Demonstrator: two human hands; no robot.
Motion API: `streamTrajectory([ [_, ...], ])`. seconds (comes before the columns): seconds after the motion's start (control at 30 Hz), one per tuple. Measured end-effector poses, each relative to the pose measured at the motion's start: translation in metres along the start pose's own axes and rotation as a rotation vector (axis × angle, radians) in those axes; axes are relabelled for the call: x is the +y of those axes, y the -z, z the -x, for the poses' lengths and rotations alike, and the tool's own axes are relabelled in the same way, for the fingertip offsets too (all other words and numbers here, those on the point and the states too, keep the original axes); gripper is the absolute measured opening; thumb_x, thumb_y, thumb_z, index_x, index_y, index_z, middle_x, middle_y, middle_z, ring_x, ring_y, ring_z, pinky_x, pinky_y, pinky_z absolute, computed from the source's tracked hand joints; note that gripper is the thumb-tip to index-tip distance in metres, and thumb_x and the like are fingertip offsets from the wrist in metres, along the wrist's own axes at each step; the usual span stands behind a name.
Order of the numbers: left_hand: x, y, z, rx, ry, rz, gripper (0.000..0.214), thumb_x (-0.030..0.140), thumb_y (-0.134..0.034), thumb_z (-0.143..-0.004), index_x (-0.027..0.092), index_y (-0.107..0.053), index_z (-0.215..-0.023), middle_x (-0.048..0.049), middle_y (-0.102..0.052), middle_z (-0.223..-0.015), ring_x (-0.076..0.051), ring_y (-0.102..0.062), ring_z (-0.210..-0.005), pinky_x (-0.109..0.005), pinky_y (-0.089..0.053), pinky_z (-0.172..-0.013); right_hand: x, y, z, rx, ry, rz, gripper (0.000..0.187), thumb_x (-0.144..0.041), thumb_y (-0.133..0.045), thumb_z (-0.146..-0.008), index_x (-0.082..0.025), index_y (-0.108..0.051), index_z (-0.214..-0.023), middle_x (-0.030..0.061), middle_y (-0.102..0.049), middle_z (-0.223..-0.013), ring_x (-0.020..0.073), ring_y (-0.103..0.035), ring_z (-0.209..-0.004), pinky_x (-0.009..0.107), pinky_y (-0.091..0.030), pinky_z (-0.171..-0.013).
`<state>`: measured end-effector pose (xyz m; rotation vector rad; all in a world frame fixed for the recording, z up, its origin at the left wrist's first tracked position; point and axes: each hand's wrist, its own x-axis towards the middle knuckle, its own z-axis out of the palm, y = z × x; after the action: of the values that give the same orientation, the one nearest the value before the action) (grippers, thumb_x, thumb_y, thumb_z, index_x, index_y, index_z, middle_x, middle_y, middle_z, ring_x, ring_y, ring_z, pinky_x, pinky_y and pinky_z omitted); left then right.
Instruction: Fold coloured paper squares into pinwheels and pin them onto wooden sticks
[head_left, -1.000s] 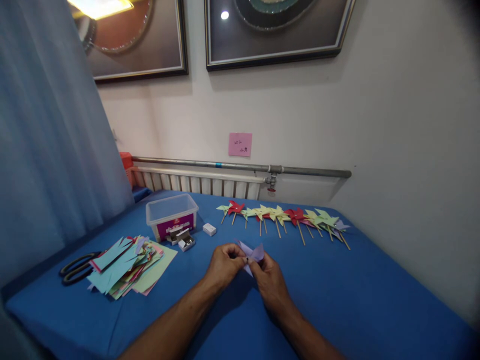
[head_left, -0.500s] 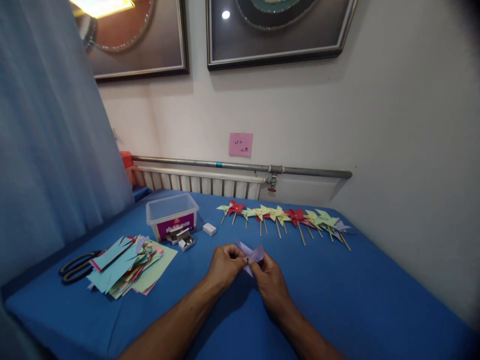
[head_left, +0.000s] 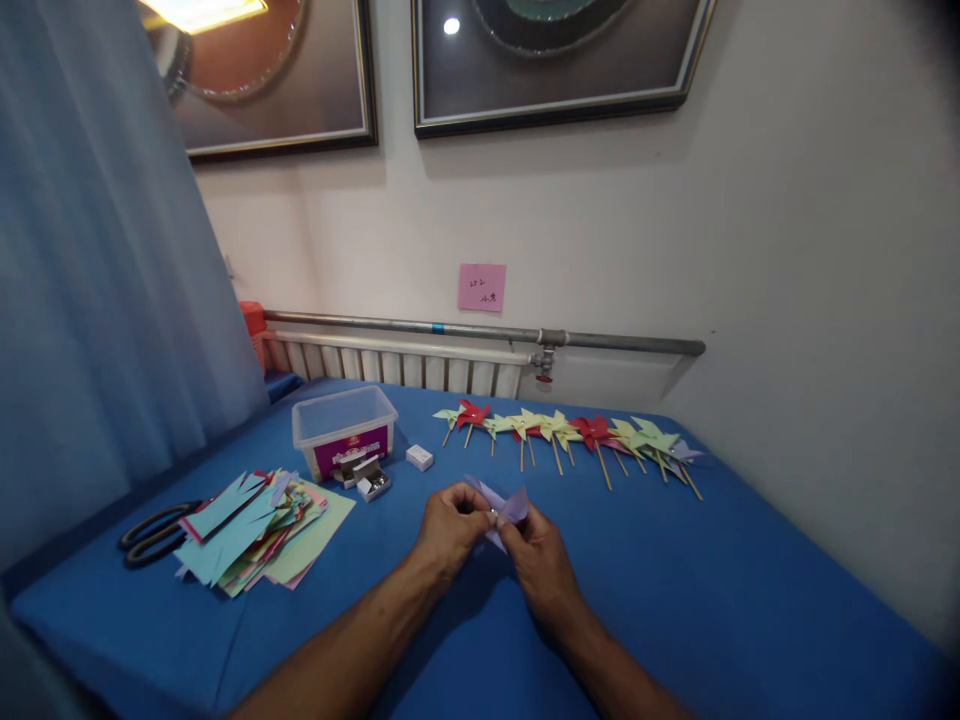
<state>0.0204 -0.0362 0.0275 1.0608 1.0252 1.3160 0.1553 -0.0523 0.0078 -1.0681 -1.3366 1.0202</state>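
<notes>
L hand (head_left: 450, 530) & R hand (head_left: 541, 562) pinch a lilac paper pinwheel (head_left: 514, 506) btwn thumbs & fingertips, over a blue cloth (head_left: 645, 610); its thin vanes curl up to points; fingers hide most of its centre, where a tiny shiny bit is too small to ID; behind, red, yellow, green & lilac pinwheels (head_left: 592, 430) on slim wooden sticks overlap in a row; at left, a clear plastic tub (head_left: 319, 418) w/ purple label, an open cardboard box (head_left: 373, 490) of metal bits, hard to make out, & a ragged paper heap (head_left: 232, 535) hiding the blades of black-handled scissors (head_left: 154, 540); framed pictures (head_left: 547, 75) cut off at top.
</notes>
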Motion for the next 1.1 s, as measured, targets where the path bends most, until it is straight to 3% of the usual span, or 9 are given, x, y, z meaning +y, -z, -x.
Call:
streamTrajectory([
  [0.3,-0.008,0.002,-0.005,-0.043,-0.034,0.085,0.035,0.022,-0.086,-0.049,0.019,-0.053,-0.061,0.0051,-0.057,-0.054,-0.009,-0.052,-0.049,-0.021,-0.043,-0.050,0.010,0.001,-0.003,-0.004,-0.003,0.005,0.031,-0.047,-0.067,-0.081,-0.018,-0.069,-0.094,0.0048,-0.073,-0.085,0.0219,-0.061,-0.076,0.031,-0.052,-0.068],
  [1.1,-0.013,0.005,-0.008,-0.028,-0.055,0.041,0.033,0.024,-0.085,-0.049,0.018,-0.056,-0.062,0.0058,-0.056,-0.053,-0.007,-0.047,-0.048,-0.019,-0.037,-0.050,0.004,0.003,-0.004,0.015,-0.026,0.046,0.029,-0.048,-0.067,-0.079,-0.019,-0.067,-0.083,0.0016,-0.068,-0.074,0.0195,-0.057,-0.067,0.030,-0.047,-0.062],
])
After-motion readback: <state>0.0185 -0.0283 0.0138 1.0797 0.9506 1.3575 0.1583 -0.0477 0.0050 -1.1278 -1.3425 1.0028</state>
